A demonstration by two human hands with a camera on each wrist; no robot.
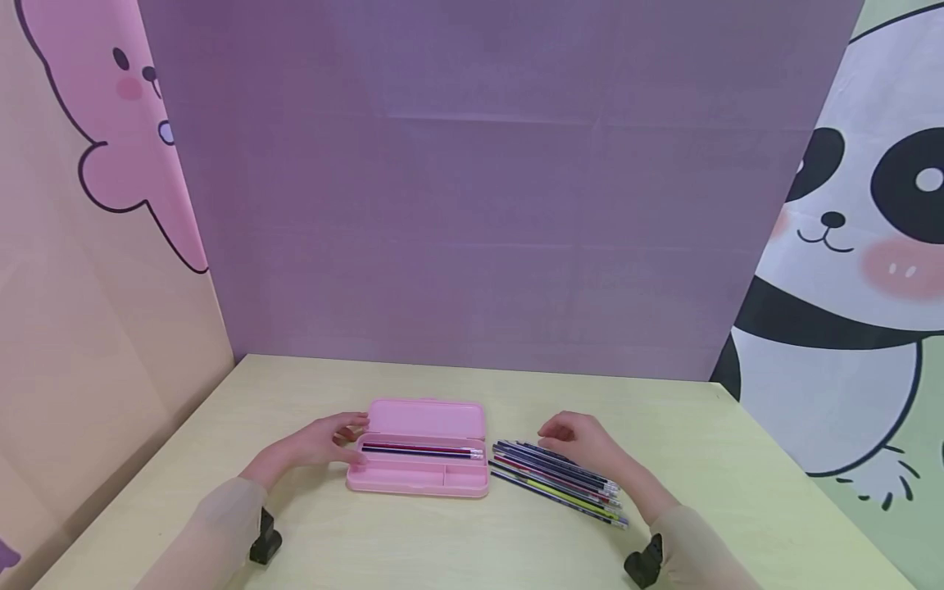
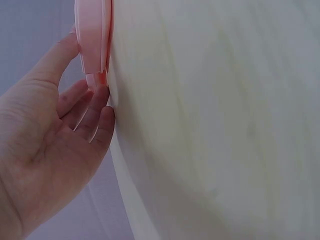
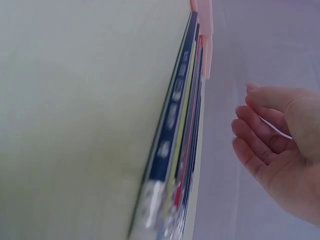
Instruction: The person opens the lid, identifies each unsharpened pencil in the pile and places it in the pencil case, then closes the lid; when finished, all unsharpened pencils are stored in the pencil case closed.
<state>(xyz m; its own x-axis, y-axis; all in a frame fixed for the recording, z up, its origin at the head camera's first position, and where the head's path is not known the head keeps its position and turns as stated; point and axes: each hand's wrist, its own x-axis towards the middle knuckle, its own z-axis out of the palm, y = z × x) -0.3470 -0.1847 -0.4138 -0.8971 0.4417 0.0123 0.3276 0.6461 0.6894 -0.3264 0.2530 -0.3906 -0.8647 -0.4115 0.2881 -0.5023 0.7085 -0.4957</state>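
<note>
An open pink pencil case [image 1: 398, 483] lies on the table, lid folded back, with a few pencils [image 1: 420, 451] in its rear compartment. At the case's left end, my left hand [image 1: 324, 440] holds its edge, the thumb on the rim and the fingers lower beside the lid in the left wrist view. Right of the case lies a bundle of dark, red and yellow-green pencils [image 1: 556, 483], metal-ended tips toward me. Just above their far side hovers my right hand [image 1: 586, 441], fingers loosely curved, holding nothing; the right wrist view shows a gap between hand and pencils.
The pale wooden table [image 1: 413, 549] ends at a purple backdrop [image 1: 479, 205]. Walls with a pink cartoon animal and a panda [image 1: 833, 270] stand at the sides. A small black device [image 1: 265, 539] is on each forearm.
</note>
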